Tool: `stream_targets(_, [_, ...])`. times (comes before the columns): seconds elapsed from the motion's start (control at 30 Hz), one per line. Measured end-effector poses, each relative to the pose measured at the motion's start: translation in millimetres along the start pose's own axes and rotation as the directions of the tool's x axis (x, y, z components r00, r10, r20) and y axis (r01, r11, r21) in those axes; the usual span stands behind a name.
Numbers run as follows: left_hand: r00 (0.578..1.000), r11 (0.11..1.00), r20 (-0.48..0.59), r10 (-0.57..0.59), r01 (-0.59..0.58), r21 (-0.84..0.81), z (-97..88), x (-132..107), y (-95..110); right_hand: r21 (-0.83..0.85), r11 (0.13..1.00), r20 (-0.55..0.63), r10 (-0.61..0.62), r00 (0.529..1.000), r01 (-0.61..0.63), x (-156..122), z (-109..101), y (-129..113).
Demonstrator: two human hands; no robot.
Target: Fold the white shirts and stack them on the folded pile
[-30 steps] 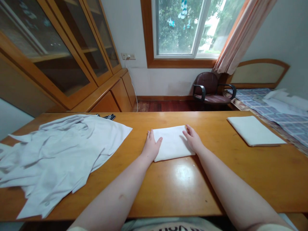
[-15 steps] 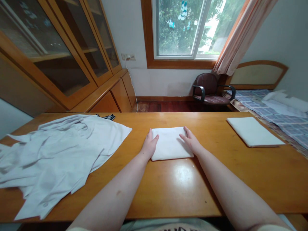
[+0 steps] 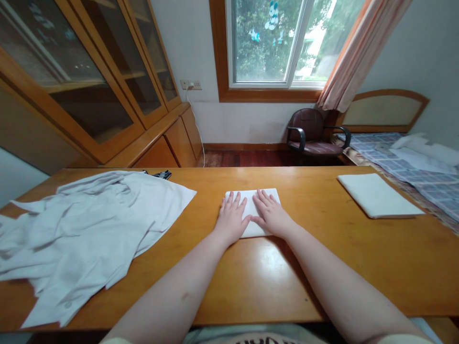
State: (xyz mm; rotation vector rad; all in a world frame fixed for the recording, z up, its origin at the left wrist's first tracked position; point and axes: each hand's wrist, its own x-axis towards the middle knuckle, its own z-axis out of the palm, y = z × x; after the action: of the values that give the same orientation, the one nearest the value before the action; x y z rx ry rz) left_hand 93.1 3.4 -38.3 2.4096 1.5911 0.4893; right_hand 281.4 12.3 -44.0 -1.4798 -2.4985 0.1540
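A white folded cloth (image 3: 253, 231) lies flat as a neat rectangle in the middle of the wooden table (image 3: 279, 282). My left hand (image 3: 232, 217) rests palm down on its left half, fingers stretched out and apart. On the right half lies my right hand (image 3: 271, 213), also flat with its fingers spread. The two thumbs nearly meet near the middle of the cloth. Parts of the cloth's left and right sides are covered by the hands.
A crumpled heap of white garments (image 3: 100, 224) covers the table's left side, with a black striped item (image 3: 163, 175) behind it. Another white folded cloth (image 3: 380, 195) lies at the right. Beyond the table stand a glass-fronted cabinet (image 3: 143, 119), an armchair (image 3: 311, 131) and a bed (image 3: 405, 153).
Both hands have moved from the cloth's side edges inward onto its top, and the fingers are now spread flat. The cloth stays at about the same place.
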Motion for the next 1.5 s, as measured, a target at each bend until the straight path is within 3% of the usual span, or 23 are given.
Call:
stream_targets(0.1, [0.997, 0.998, 0.058, -0.058, 0.057, 0.029, 4.2, 1.3, -0.5, -0.009, 0.998, 0.082, 0.055, 0.995, -0.055, 3.1, 1.6, 0.7])
stream_targets(0.33, [0.986, 0.985, 0.072, -0.153, 0.146, 0.087, 11.0, 1.1, -2.8, -0.013, 0.981, 0.139, 0.194, 0.971, -0.194, 6.0, 3.0, 5.6])
stream_targets(0.47, [0.984, 0.983, 0.079, -0.158, 0.15, 0.102, 12.7, 1.8, -3.9, -0.017, 0.955, 0.151, 0.296, 0.943, -0.297, 6.1, 2.8, 7.0])
stream_targets(0.67, [0.978, 0.979, 0.091, -0.19, 0.182, 0.094, 13.7, 3.1, -4.1, 0.002, 0.944, 0.138, 0.327, 0.935, -0.33, 6.0, 6.8, 11.4])
stream_targets(0.83, [0.965, 0.968, 0.089, -0.246, 0.24, 0.071, 14.5, 3.5, -4.4, 0.023, 0.887, 0.118, 0.456, 0.882, -0.461, 5.0, 10.2, 18.8])
stream_targets(1.23, [0.969, 0.975, 0.109, -0.22, 0.215, 0.055, 10.7, 4.7, -8.1, 0.049, 0.873, 0.11, 0.478, 0.871, -0.485, 4.4, 10.7, 18.7])
stream_targets(1.5, [0.982, 0.987, 0.114, -0.15, 0.142, 0.074, 3.0, 6.2, -20.3, -0.06, 0.889, -0.036, 0.453, 0.891, -0.454, -5.3, -9.8, 18.2])
